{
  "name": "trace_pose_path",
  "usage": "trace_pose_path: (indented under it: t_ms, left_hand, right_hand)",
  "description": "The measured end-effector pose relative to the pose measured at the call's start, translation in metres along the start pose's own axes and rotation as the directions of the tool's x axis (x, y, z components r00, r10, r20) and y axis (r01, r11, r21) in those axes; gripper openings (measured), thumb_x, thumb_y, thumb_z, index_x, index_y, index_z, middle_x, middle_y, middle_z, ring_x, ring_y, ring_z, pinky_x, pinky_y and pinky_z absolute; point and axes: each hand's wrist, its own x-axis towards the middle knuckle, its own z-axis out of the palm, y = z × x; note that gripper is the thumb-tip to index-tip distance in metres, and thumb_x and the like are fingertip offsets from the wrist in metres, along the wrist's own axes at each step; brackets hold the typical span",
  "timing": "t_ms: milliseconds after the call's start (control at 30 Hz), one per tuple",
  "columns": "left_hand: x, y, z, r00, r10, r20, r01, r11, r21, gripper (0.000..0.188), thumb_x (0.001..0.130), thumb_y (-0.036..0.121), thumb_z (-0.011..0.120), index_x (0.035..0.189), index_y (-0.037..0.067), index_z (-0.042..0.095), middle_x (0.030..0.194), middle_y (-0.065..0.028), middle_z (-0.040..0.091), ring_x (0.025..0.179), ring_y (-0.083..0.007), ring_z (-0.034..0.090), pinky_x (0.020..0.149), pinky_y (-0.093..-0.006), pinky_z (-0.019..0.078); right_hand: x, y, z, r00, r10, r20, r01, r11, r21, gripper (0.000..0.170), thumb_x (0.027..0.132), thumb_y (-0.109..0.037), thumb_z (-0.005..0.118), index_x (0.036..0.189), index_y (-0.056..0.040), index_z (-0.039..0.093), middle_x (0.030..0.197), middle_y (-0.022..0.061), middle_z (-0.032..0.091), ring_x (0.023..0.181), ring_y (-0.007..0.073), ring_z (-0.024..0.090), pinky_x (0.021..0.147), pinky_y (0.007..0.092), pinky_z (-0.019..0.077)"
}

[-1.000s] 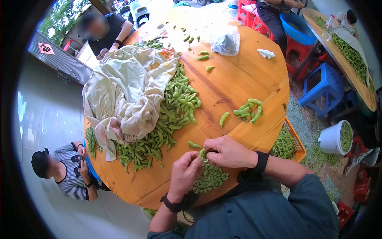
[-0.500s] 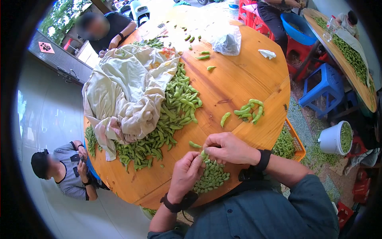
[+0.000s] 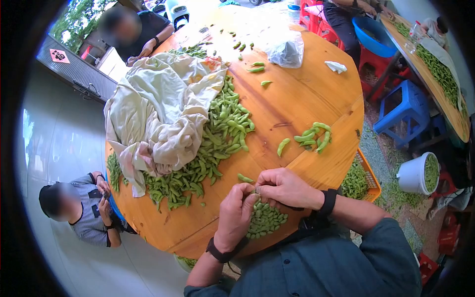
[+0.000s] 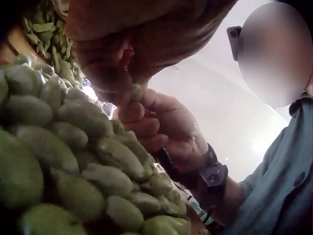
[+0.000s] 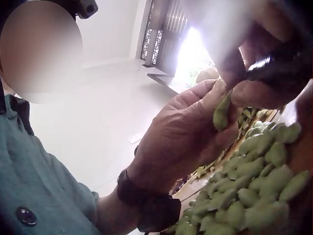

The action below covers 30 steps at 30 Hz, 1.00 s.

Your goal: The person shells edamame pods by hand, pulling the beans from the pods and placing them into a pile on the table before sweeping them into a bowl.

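Observation:
My left hand (image 3: 234,213) pinches a green edamame pod (image 5: 222,113) between thumb and forefinger, close to the table's near edge. Facing it, my right hand (image 3: 291,190) has its thumb and fingertips at the pod's upper end. A dark, shiny object (image 5: 274,62) sits in the curled fingers of the right hand; its kind cannot be told. Under both hands lies a heap of shelled green beans (image 3: 266,222), seen close up in both wrist views. One loose pod (image 3: 244,178) rests just beyond the fingers.
A large pile of pods (image 3: 225,133) lies left of centre, partly under a pale cloth (image 3: 163,109). Several pods (image 3: 316,134) and a plastic bag (image 3: 287,52) lie farther right. An orange crate (image 3: 370,173) and a white bucket (image 3: 414,173) stand beside the table. Two people sit across and left.
My left hand has turned upward and its fingers have come closer to the right hand's fingertips. The pod between them shows less in the head view. The view has shifted slightly.

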Motion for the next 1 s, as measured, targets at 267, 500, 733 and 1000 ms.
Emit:
trace_pose_path:
  t_ms: [267,500,733,1000]
  left_hand:
    - [-0.004,-0.003,0.003,0.954,-0.295,0.047,0.295,0.907,-0.300,0.010,0.103,0.012,0.054,0.108,0.004,0.057,0.083,0.0023,0.057,0.068,-0.0040,0.050,0.057,-0.0194,0.0407]
    - [-0.004,0.008,-0.001,0.866,-0.449,0.220,0.494,0.698,-0.518,0.014,0.101,0.007,0.054,0.114,0.002,0.051,0.089,-0.0001,0.058,0.069,-0.0056,0.056,0.055,-0.0202,0.0493]
    - [-0.009,0.002,0.002,0.888,-0.441,0.132,0.447,0.757,-0.476,0.018,0.093,-0.005,0.047,0.109,0.002,0.050,0.086,-0.0015,0.057,0.068,-0.0074,0.057,0.055,-0.0217,0.0512]
    - [-0.013,0.000,-0.001,0.990,-0.081,-0.116,0.097,0.985,0.142,0.017,0.082,-0.009,0.052,0.096,-0.001,0.056,0.088,-0.0097,0.060,0.082,-0.0199,0.062,0.075,-0.0324,0.0511]
  right_hand:
    - [-0.002,-0.001,0.005,1.000,0.010,-0.022,-0.008,0.998,0.067,0.015,0.094,-0.014,0.057,0.091,-0.0001,0.062,0.073,0.0023,0.064,0.059,0.0077,0.059,0.051,0.0239,0.0494]
    - [-0.002,0.004,0.004,0.994,-0.025,-0.106,0.030,0.999,0.042,0.016,0.094,-0.016,0.059,0.091,0.0000,0.061,0.074,0.0034,0.066,0.059,0.0078,0.062,0.051,0.0238,0.0504]
    - [-0.009,-0.004,0.013,0.941,-0.316,-0.122,0.264,0.910,-0.321,0.016,0.088,-0.013,0.062,0.092,0.0023,0.060,0.071,0.0155,0.065,0.062,0.0238,0.066,0.058,0.0362,0.0518]
    - [-0.012,-0.010,-0.013,0.848,-0.467,-0.249,0.234,0.754,-0.614,0.007,0.087,-0.007,0.060,0.089,0.0002,0.061,0.072,0.0166,0.064,0.064,0.0265,0.064,0.059,0.0352,0.0494]
